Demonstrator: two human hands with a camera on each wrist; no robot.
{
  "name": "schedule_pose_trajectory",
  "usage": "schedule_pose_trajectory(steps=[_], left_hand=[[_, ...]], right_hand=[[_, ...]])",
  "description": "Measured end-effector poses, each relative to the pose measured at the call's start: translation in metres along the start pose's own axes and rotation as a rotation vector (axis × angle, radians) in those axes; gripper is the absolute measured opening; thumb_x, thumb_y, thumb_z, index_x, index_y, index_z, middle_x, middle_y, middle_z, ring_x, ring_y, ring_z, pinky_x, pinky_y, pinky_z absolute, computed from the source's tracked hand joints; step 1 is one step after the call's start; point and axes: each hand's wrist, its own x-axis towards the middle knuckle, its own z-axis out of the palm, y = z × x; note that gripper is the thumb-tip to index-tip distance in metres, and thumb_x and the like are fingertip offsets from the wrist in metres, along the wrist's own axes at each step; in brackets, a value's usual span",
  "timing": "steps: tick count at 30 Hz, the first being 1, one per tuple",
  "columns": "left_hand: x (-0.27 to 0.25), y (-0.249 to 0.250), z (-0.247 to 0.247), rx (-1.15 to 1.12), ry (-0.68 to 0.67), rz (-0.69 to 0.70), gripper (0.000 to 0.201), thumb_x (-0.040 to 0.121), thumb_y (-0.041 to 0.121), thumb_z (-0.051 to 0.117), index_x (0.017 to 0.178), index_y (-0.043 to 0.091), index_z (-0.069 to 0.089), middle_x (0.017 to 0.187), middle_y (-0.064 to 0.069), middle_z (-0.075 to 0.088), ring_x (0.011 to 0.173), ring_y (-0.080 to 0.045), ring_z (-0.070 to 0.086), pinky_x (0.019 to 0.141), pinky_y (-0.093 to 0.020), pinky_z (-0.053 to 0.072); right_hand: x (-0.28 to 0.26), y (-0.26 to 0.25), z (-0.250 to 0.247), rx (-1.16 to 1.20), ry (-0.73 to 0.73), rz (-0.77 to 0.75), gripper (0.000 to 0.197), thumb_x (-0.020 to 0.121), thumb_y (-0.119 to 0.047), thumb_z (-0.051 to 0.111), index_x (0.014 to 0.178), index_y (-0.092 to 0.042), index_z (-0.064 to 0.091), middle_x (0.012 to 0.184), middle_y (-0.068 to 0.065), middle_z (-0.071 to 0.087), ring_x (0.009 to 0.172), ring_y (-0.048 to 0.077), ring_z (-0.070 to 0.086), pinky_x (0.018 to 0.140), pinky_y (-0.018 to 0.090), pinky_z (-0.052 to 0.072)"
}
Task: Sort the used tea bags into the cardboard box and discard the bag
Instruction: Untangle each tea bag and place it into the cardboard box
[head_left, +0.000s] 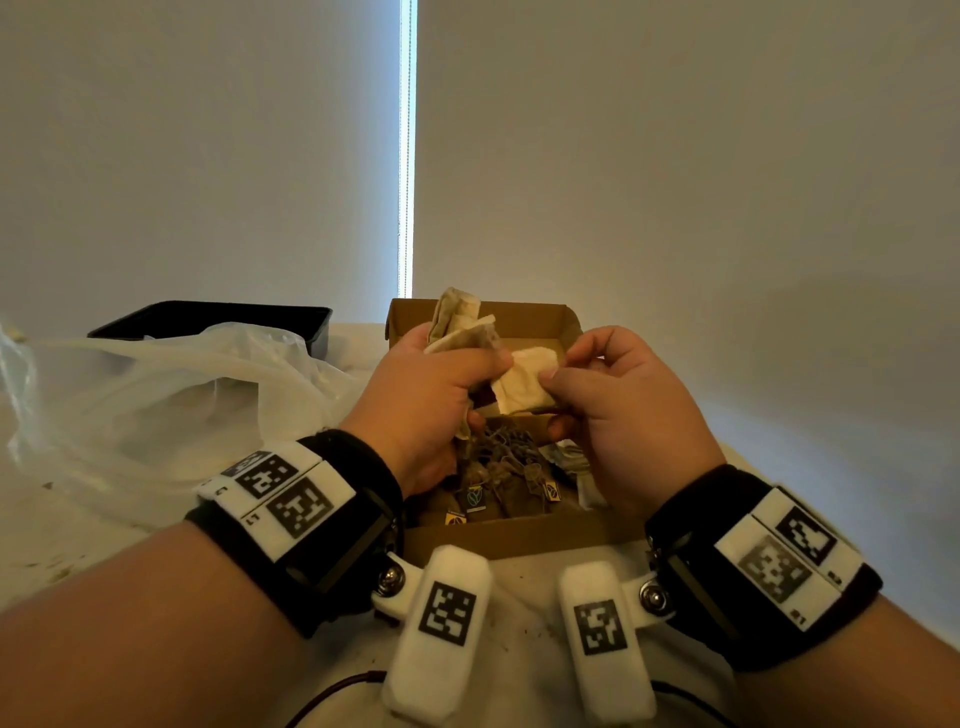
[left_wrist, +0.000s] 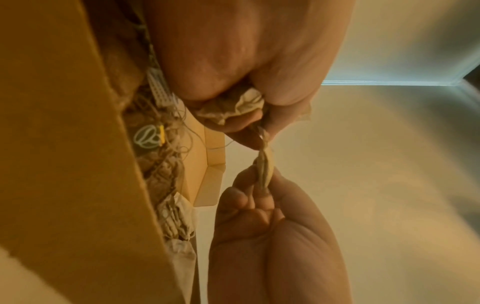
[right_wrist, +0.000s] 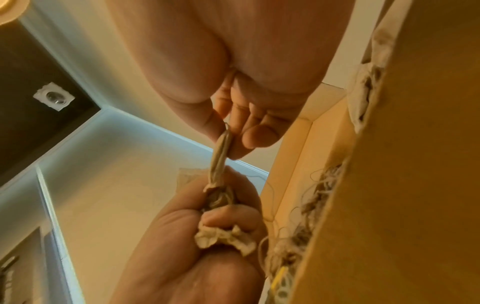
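Above the cardboard box (head_left: 519, 532), left hand (head_left: 436, 395) clutches crumpled tea bags (head_left: 462, 322); right hand (head_left: 618, 395) pinches one limp, papery bag (head_left: 524, 384).

Head view looks down; wrist views look up, close — all share the cardboard box (head_left: 519, 535).
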Motion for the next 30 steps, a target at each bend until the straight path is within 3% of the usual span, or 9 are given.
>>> schedule_pose_trajectory(steps=[4, 8, 13, 18, 25, 30], left_hand=[[0.002, 0.000, -0.002, 0.015, 0.004, 0.017, 0.024, 0.086, 0.003, 0.071, 0.100, 0.018, 0.059, 0.089, -0.008, 0.064, 0.071, -0.021, 0.063, 0.040, -0.021, 0.039], [0.000, 0.002, -0.001, 0.015, -0.012, 0.020, 0.022, 0.088, 0.004, 0.069, 0.101, 0.017, 0.058, 0.089, -0.008, 0.065, 0.070, -0.019, 0.063, 0.040, -0.020, 0.039], [-0.004, 0.004, -0.001, -0.044, 0.008, -0.024, 0.011, 0.092, 0.021, 0.067, 0.100, 0.020, 0.059, 0.087, -0.004, 0.065, 0.072, -0.016, 0.065, 0.038, -0.017, 0.038], [-0.001, 0.005, -0.005, -0.100, 0.086, -0.026, 0.009, 0.095, 0.021, 0.065, 0.102, 0.020, 0.060, 0.084, 0.000, 0.064, 0.074, -0.015, 0.069, 0.038, -0.017, 0.038], [-0.001, 0.003, -0.006, -0.047, 0.070, -0.016, 0.021, 0.092, 0.012, 0.067, 0.110, 0.019, 0.058, 0.101, -0.005, 0.065, 0.086, -0.018, 0.071, 0.040, -0.018, 0.040], [-0.004, 0.002, -0.003, 0.186, -0.101, -0.036, 0.033, 0.086, 0.013, 0.074, 0.115, 0.018, 0.061, 0.116, -0.013, 0.069, 0.093, -0.022, 0.069, 0.048, -0.020, 0.044]], right_hand=[[-0.002, -0.003, -0.003, -0.133, -0.062, -0.059, 0.030, 0.090, -0.002, 0.065, 0.073, -0.026, 0.071, 0.081, 0.004, 0.071, 0.063, 0.025, 0.060, 0.059, 0.037, 0.051], [-0.002, -0.004, -0.003, -0.119, -0.049, -0.049, 0.029, 0.091, -0.002, 0.064, 0.080, -0.024, 0.078, 0.085, 0.005, 0.076, 0.066, 0.019, 0.063, 0.059, 0.031, 0.052], [0.001, -0.004, -0.002, 0.110, 0.023, 0.032, 0.028, 0.091, 0.003, 0.059, 0.082, -0.016, 0.078, 0.081, 0.006, 0.075, 0.066, 0.023, 0.062, 0.052, 0.029, 0.049], [0.006, -0.008, -0.006, 0.320, 0.093, 0.107, 0.023, 0.093, 0.004, 0.054, 0.090, -0.007, 0.073, 0.086, 0.008, 0.075, 0.063, 0.016, 0.066, 0.050, 0.024, 0.049], [0.005, -0.014, -0.009, 0.490, 0.094, 0.150, 0.018, 0.093, -0.003, 0.054, 0.100, -0.001, 0.070, 0.076, 0.009, 0.070, 0.058, 0.014, 0.061, 0.049, 0.023, 0.044], [0.003, -0.022, -0.008, 0.627, 0.048, 0.145, 0.017, 0.091, -0.001, 0.054, 0.102, -0.004, 0.067, 0.080, 0.009, 0.068, 0.061, 0.013, 0.061, 0.049, 0.021, 0.045]])
